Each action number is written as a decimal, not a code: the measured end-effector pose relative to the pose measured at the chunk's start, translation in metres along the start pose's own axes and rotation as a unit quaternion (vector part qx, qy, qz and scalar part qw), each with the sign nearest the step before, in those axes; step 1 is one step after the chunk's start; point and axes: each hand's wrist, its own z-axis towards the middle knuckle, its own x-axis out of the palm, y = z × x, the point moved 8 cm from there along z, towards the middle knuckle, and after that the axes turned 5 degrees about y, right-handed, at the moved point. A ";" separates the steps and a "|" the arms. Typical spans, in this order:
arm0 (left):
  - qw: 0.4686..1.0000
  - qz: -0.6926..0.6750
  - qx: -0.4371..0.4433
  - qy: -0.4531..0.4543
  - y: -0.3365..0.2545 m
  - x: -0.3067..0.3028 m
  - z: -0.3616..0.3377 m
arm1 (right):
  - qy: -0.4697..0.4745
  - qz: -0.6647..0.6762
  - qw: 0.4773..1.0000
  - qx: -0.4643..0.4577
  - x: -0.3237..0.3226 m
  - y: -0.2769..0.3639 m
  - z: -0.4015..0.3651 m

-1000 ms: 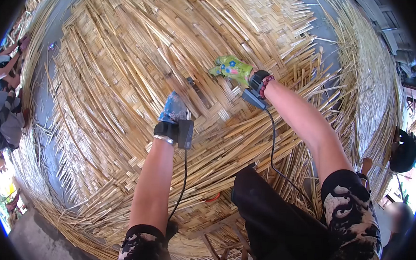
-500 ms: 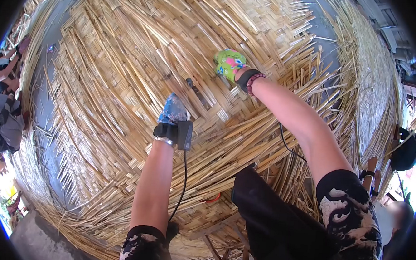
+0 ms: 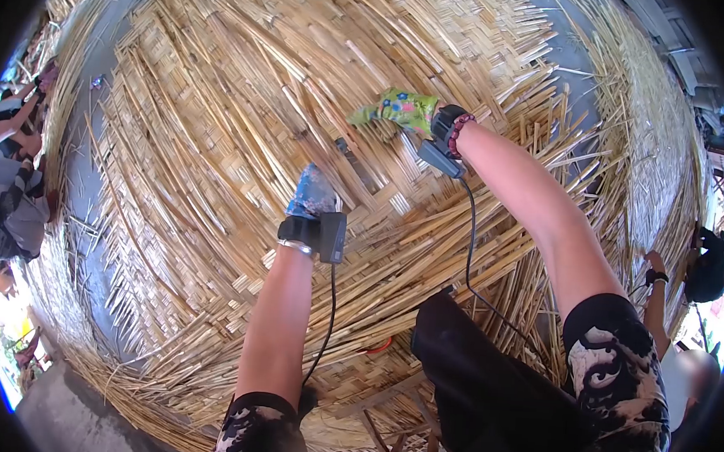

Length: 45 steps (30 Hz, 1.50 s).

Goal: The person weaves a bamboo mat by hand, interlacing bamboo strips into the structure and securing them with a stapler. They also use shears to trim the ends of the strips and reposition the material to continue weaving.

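A large woven mat of pale split strips (image 3: 219,126) spreads out below me, with many loose long strips lying over it. My left hand (image 3: 312,194), in a blue patterned glove, rests on the strips near the middle; its fingers are hidden by the glove and the angle. Farther up and right, my right hand (image 3: 398,110), in a green flowered glove, reaches left over the weave with its fingertips down at the strips. Whether it grips a strip is too blurred to tell. Between both hands is a dark gap (image 3: 351,159) in the weave.
Loose strips (image 3: 400,286) are heaped along the near edge, close to my dark-clad leg (image 3: 485,383). Another person (image 3: 16,196) is at the far left, and a person's arm (image 3: 656,302) shows at the right. Cables hang from both wrist devices.
My right hand has turned, so its fingers now point left and its wrist device shows. The whole view has shifted slightly, with my left hand appearing a little farther right.
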 end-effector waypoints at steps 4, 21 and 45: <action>0.990 -0.131 -0.056 0.003 0.010 0.002 0.000 | -0.002 -0.076 0.995 -0.059 0.008 0.007 -0.004; 0.795 0.535 -0.135 0.254 -0.079 0.027 0.022 | -0.081 0.213 0.970 0.085 -0.055 0.022 0.026; 0.916 -0.351 -0.165 -0.102 -0.087 0.029 0.005 | -0.130 0.247 0.959 0.058 -0.067 0.030 0.008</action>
